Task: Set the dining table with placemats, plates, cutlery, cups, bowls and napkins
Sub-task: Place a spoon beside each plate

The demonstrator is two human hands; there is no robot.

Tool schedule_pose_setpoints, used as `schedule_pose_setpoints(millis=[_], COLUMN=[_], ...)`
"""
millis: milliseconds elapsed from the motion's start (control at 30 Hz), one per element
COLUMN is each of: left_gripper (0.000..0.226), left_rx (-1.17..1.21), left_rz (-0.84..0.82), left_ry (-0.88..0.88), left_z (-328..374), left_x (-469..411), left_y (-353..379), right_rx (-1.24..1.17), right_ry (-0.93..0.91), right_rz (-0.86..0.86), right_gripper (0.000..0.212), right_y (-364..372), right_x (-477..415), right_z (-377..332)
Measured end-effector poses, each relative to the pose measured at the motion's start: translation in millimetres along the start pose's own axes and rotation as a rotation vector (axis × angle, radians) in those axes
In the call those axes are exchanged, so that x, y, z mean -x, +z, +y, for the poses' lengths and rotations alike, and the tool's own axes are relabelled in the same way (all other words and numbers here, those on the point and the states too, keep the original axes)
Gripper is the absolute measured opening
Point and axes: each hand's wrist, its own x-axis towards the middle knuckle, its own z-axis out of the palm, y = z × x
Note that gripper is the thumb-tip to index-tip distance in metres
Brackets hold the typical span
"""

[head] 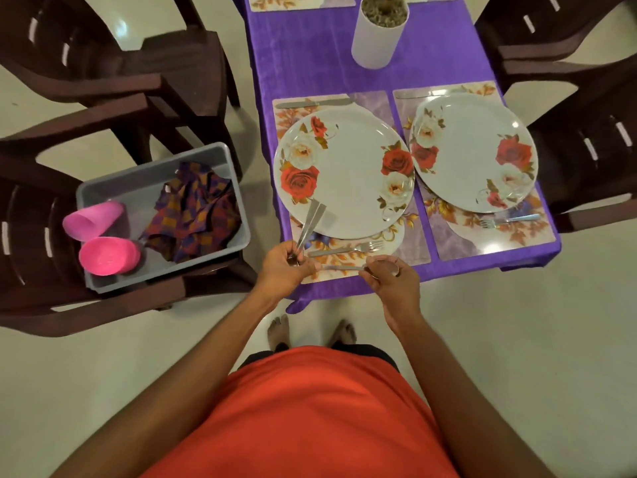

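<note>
Where the person stands: at the near short end of the table, both hands over its edge.
Left hand (287,262): fingers curled tight round two steel handles (312,219), which fan up and away over the near rim of the left plate (344,174); their heads are hidden in the fist, probably spoons.
Right hand (389,279): fingers and thumb pinch a spoon (344,268) at its bowl end; the handle lies level, pointing toward the other hand, above the near edge of the left placemat (412,248).
Left setting: plate on its placemat; fork (348,249) just beside the near rim; knife (310,103) along the far rim.
Right setting: right plate (472,151) on right placemat (482,244); second fork (510,220) on the near side, second knife (431,94) on the far side.
Tablecloth (310,63): purple, under both placemats.
White pot (375,43): upright at table centre, beyond the plates.
Grey tub (151,163): on a brown chair (41,270) left of the table; holds two pink cups (93,220) lying on their sides and crumpled checked napkins (196,212).
</note>
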Motion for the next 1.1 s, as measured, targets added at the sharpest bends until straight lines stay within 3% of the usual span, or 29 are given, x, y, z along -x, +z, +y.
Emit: schedule_pose_setpoints(millis=[100,267,367,700,1100], left_gripper=[0.036,0.033,0.031,0.027,0.026], left_rx=[-0.013,0.059,0.075,0.16,0.035], left_rz=[0.12,0.303,0.372,0.583,0.648], left_ry=[-0.041,-0.138,-0.111,-0.041,-0.033], left_z=[-20.0,-34.7,-38.4,-33.3,-35.9], left_x=[0.8,3.1,5.7,16.3,13.2], left_y=[20.2,36.6,42.7,70.1,76.5], right_rx=[0.217,0.597,0.739,0.73,0.781], right_ry=[-0.052,-0.237,-0.303,-0.318,-0.254], right_rz=[0.009,-0.049,-0.088,-0.111,-0.14], right_gripper=[0.003,0.008,0.009,0.006,0.019], right_y=[-17.1,-27.7,-33.5,-40.3,-40.5], right_x=[-9.5,-34.0,-46.0,-56.4,-60.2], right_z=[3.1,8.0,4.3,1.1,-9.0])
